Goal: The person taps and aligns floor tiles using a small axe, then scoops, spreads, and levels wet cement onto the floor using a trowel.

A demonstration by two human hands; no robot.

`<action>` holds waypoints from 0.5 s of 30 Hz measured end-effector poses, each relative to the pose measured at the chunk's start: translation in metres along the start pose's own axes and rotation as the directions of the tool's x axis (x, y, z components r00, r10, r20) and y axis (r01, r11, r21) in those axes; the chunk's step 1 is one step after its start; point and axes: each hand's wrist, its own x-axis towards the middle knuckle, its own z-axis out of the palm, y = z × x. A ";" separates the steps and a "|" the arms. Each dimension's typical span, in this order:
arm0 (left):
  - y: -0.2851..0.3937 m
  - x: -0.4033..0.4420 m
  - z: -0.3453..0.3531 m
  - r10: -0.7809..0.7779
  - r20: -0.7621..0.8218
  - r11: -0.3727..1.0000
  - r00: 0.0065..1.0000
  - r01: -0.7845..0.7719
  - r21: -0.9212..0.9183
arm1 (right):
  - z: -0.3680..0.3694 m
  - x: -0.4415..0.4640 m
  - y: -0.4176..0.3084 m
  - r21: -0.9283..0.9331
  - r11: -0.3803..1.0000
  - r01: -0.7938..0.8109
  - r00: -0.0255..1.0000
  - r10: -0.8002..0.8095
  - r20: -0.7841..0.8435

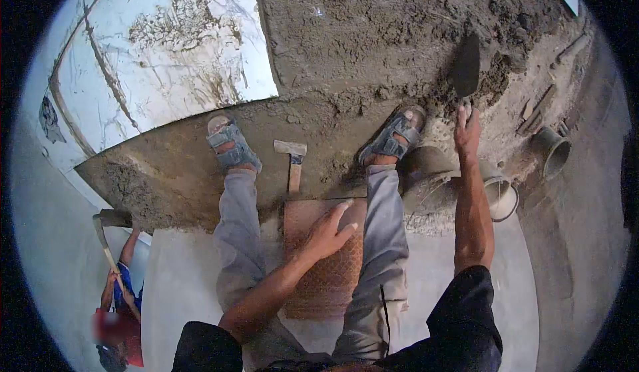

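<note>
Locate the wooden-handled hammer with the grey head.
In the head view, the wooden-handled, grey-headed hammer lies just left of centre, between the two grey strapped sandals, its handle end near the reddish-brown patterned rectangle.

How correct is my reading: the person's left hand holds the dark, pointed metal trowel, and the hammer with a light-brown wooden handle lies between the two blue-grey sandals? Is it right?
One detail is wrong: the right hand, not the left hand, holds the dark, pointed metal trowel, as the head view shows. The hammer does lie between the two blue-grey sandals.
</note>
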 end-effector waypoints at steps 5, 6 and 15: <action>-0.002 0.003 0.007 -0.006 0.010 1.000 1.000 0.006 0.022 | 0.059 -0.068 -0.087 -0.121 0.973 0.199 0.944 -0.157 0.292; -0.004 0.003 0.007 -0.008 0.009 1.000 1.000 0.008 0.029 | 0.103 -0.086 -0.083 -0.037 0.962 0.270 0.926 -0.248 0.286; -0.002 0.007 0.006 -0.085 0.002 0.992 0.996 0.084 0.097 | 0.146 -0.078 -0.092 -0.078 0.938 0.339 0.830 -0.259 0.495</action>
